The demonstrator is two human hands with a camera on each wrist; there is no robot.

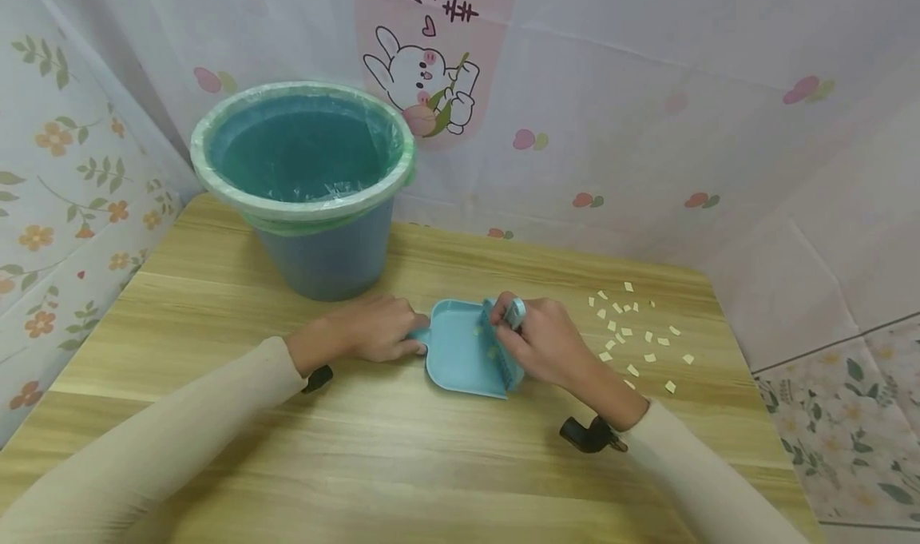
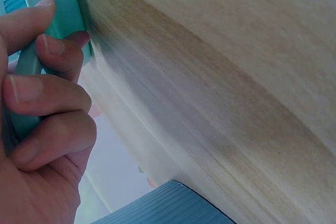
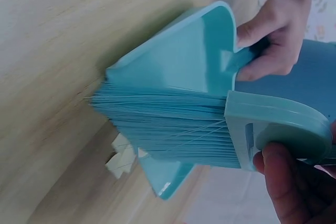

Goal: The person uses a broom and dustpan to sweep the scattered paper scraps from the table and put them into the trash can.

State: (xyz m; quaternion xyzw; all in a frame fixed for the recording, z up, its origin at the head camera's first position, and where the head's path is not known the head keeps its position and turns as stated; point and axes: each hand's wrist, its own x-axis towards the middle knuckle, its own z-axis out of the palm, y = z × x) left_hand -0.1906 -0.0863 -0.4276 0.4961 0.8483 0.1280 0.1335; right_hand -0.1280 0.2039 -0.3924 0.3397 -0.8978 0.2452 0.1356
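Observation:
A light-blue dustpan point(image 1: 456, 360) lies on the wooden table, its handle gripped by my left hand point(image 1: 377, 328), with curled fingers around it in the left wrist view. My right hand point(image 1: 549, 340) holds a small blue hand brush point(image 3: 278, 124) by its handle. The brush's bristles point(image 3: 163, 121) press across the dustpan's open front edge. A few pale bits show inside the pan beside the bristles. Two or three paper scraps point(image 3: 122, 158) lie by the pan's lip in the right wrist view. Several more yellowish scraps point(image 1: 626, 332) are scattered on the table right of my right hand.
Behind my left hand stands a blue bucket point(image 1: 323, 260) lined with a clear greenish bag. A printed white sheet point(image 1: 611, 113) hangs along the table's back edge, and a floral one point(image 1: 65, 208) hangs at left. The wooden table point(image 1: 402, 472) extends toward me.

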